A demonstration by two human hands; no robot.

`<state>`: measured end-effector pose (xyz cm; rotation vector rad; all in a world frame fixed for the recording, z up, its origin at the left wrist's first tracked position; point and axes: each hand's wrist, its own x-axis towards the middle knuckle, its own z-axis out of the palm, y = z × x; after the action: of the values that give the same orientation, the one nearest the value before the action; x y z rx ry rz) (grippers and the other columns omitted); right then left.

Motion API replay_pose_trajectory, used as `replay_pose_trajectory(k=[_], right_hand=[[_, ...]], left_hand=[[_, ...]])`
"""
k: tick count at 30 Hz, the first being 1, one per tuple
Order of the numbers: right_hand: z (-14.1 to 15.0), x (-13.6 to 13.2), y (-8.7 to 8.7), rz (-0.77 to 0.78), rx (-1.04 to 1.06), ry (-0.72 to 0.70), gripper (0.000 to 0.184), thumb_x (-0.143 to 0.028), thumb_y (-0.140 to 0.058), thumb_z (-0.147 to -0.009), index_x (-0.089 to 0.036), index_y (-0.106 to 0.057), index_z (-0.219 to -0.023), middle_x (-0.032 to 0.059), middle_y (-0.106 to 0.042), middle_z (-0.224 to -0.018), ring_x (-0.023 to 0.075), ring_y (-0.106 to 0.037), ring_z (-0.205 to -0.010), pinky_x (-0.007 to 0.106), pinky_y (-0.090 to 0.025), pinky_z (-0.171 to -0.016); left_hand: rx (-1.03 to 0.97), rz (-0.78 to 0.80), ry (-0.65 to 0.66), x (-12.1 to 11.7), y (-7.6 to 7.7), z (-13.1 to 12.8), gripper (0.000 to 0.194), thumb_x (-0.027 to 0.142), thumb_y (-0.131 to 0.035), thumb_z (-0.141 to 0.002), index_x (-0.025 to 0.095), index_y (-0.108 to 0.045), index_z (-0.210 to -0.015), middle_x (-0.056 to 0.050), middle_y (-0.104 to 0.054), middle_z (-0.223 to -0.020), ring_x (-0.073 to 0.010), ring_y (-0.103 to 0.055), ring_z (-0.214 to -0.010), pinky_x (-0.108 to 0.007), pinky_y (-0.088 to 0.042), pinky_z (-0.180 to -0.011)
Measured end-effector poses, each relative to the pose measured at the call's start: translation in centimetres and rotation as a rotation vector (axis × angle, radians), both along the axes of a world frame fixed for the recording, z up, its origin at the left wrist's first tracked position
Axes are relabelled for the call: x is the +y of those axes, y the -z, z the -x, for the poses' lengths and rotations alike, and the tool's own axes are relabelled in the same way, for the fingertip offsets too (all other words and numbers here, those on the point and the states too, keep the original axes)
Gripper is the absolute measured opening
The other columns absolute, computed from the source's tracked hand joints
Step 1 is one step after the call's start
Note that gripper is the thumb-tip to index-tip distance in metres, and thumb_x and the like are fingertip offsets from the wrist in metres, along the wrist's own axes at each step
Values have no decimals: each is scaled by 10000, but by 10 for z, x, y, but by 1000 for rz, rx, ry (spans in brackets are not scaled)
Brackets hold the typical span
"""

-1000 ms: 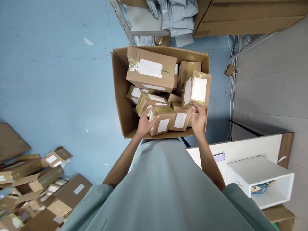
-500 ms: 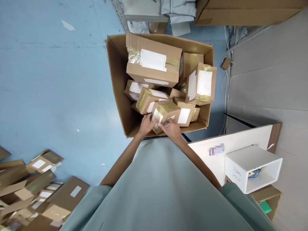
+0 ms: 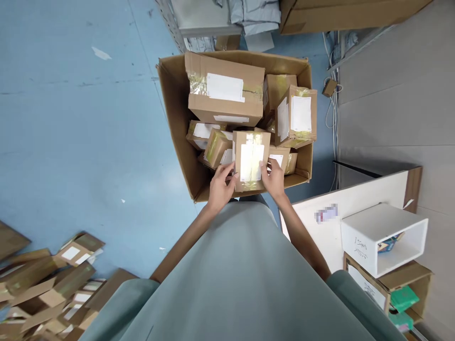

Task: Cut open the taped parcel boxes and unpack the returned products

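Between my two hands is a small taped cardboard box (image 3: 251, 184) with a white label on its upper face. My left hand (image 3: 221, 187) presses its fingers to the box's left side. On the opposite side my right hand (image 3: 274, 180) grips it, thumb on the label's edge. The box is above the near part of a large open carton (image 3: 174, 113), which holds several other labelled parcels. Among them are a long box (image 3: 199, 102) at the back and an upright box (image 3: 284, 142) at the right. The held box's underside is hidden.
Cardboard boxes (image 3: 39, 284) lie heaped on the blue floor at lower left. To the right stand a white board (image 3: 309, 208) and an open white bin (image 3: 362, 227). Cables (image 3: 334, 102) run along the wall. Behind the carton is a shelf (image 3: 202, 16) with grey packages.
The small box has been raised and turned, so its labelled face now points up. Both hands have shifted to its left and right sides. My view has moved slightly.
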<state>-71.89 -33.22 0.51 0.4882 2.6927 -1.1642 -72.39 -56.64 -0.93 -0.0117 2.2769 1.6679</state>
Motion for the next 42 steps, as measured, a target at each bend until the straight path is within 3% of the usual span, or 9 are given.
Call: replay_pose_trajectory(k=[5,10,16,21,26,31,35,38,42], right_hand=[[23,19,27,50,-52,-21,578,-660,-374,-1185,-199,-702,-1300,198,-819,-1269,329,-772,-1188,465,-620,-1087],[13,29,39,-100,-123,74,650,-568,-401,-1173,-115,-587,-1601,290,-639,-1600,369,-677,-1457,512,-538,-1251],[3,7,39,-123,-230,116,1253,-856,-675,-967,-67,-219,-1828,357,-421,-1774,497,-584,-1562,604,-534,-1254],[6,-19,46,-119,-255,181,1506,-782,-857,-844,-41,-17,-1850,401,-345,-1796,533,-507,-1620,655,-481,-1291],[7,23,24,92,-163,134,1364,-745,-911,-801,-174,-266,-1858,243,-443,-1824,447,-514,-1645,606,-457,-1353],[22,59,18,464,-52,30,1003,-830,-685,-981,-218,-527,-1760,123,-652,-1706,312,-641,-1551,489,-536,-1310],[42,45,36,285,-95,8,835,-817,-673,-1016,-183,-745,-1556,155,-758,-1572,334,-708,-1472,503,-573,-1262],[49,27,48,134,-130,-26,820,-797,-713,-1014,-178,-747,-1551,184,-746,-1580,354,-738,-1423,498,-575,-1247],[44,14,54,75,-139,-48,730,-726,-564,-1127,-180,-705,-1591,187,-732,-1593,332,-732,-1424,455,-579,-1226]], left_hand=[[6,25,-21,26,19,7,480,276,-697,-1080,266,-717,-1560,-111,-699,-1373,-259,-799,-1214,-398,-709,-1046],[-15,91,59,49,52,13,523,145,-684,-1014,247,-740,-1524,-133,-723,-1439,-269,-795,-1203,-417,-691,-1056],[-86,212,-17,52,77,19,530,215,-786,-958,207,-733,-1486,-169,-733,-1459,-336,-792,-1215,-492,-673,-1073],[-149,193,-91,48,93,35,574,373,-890,-905,194,-734,-1427,-190,-746,-1451,-364,-797,-1217,-519,-661,-1093],[-180,58,-164,33,78,39,682,655,-827,-945,178,-733,-1423,-212,-718,-1548,-370,-763,-1321,-520,-664,-1110],[-229,-151,-75,15,49,33,673,685,-763,-999,206,-737,-1471,-156,-743,-1569,-364,-735,-1410,-521,-612,-1217],[-254,-110,-68,16,57,34,659,548,-836,-922,197,-721,-1468,-151,-770,-1517,-337,-782,-1311,-485,-660,-1137],[-294,-57,-105,20,73,36,577,451,-817,-886,195,-747,-1398,-131,-824,-1398,-308,-801,-1223,-474,-671,-1107],[-311,-75,-183,17,80,28,681,406,-789,-920,218,-667,-1564,-138,-809,-1448,-312,-790,-1297,-495,-662,-1134]])
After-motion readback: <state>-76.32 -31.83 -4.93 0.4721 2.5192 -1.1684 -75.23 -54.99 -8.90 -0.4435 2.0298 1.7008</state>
